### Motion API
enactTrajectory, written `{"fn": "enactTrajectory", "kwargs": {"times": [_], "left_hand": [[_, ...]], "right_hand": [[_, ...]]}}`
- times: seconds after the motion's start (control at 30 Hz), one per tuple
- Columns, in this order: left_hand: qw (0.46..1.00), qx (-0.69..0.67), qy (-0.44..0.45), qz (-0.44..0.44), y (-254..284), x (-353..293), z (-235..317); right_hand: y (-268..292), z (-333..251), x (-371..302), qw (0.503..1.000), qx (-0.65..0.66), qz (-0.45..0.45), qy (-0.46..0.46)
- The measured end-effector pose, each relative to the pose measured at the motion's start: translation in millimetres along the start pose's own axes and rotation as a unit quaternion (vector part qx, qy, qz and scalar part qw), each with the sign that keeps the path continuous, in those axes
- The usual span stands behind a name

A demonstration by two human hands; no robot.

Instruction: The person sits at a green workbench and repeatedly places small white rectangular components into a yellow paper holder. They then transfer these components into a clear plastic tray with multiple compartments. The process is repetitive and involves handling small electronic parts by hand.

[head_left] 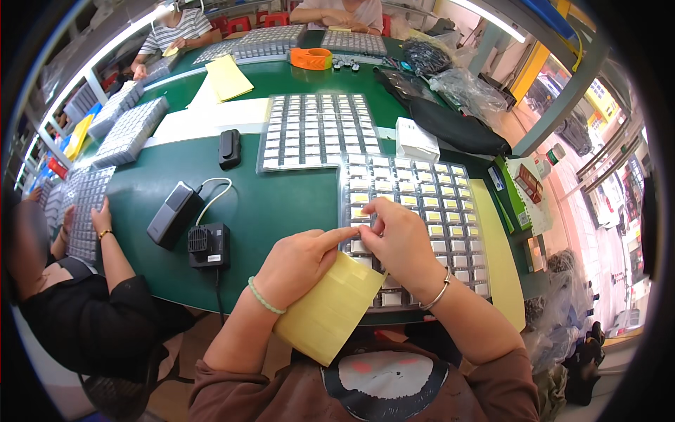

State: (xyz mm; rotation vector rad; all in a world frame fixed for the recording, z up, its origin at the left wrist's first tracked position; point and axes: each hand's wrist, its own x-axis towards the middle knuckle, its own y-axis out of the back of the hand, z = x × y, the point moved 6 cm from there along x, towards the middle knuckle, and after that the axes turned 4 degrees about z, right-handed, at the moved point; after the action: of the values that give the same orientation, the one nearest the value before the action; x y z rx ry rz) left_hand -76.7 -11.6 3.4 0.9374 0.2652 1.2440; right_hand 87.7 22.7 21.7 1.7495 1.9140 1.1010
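Note:
My left hand [299, 264] grips a sheet of yellow paper [330, 309] that hangs below its fingers at the table's near edge. Its index finger stretches to the right and meets the fingertips of my right hand [404, 243]. The right thumb and index finger are pinched together; whatever they hold is too small to make out. Beneath the right hand lies a clear plastic tray [342, 184] with rows of small pale rectangular pieces. Many pieces in its upper and right-hand rows carry yellow patches, while the lower ones look white or grey.
Another filled tray [295, 169] adjoins on the far side. Left on the green table [281, 204] are a power bank [172, 214], a small black device [209, 246] and a dark case [229, 149]. A white box [417, 139] stands behind my tray. Co-workers sit left and opposite.

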Motion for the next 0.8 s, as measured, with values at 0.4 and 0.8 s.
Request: {"fn": "enactTrajectory", "kwargs": {"times": [0.4,0.8], "left_hand": [[0.994,-0.108,0.013,0.002,2,0,1],[0.963,-0.223,0.056,0.138,29,-21,15]], "right_hand": [[17,0,-13,0.982,-0.091,0.034,0.164],[49,-13,-53,0.97,0.213,-0.102,0.059]]}}
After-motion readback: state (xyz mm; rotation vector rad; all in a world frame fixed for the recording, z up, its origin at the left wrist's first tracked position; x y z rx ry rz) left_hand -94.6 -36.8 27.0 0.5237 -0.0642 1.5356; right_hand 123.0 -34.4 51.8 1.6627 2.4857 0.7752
